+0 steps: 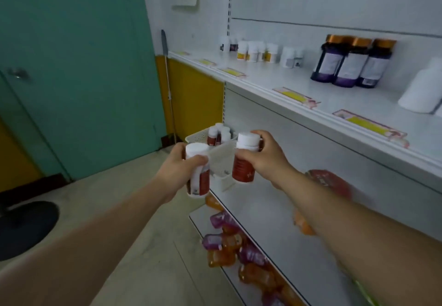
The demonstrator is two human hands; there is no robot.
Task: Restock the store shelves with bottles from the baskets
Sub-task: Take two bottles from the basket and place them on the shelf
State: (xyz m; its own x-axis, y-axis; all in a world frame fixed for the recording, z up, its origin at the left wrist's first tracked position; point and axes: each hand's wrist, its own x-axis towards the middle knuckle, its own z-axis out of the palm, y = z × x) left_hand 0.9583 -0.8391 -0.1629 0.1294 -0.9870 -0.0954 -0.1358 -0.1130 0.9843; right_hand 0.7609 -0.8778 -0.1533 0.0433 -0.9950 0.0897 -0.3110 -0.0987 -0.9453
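My left hand [178, 169] grips a red bottle with a white cap [199, 181]. My right hand [260, 157] grips a second red bottle with a white cap [244, 166]. Both bottles are held upright in front of a white basket [221, 155] that stands on the left end of the middle shelf. Several more red and white bottles [218, 134] remain in the basket. Above runs the upper shelf [299, 104], bare along its front.
On the upper shelf stand small white bottles [256, 52], three dark purple bottles with gold caps [351, 62] and a large white bottle [423, 87]. Orange and purple packets [229, 246] fill the lower shelf. A green door [71, 66] is at left, with a black round base [26, 226] on the floor.
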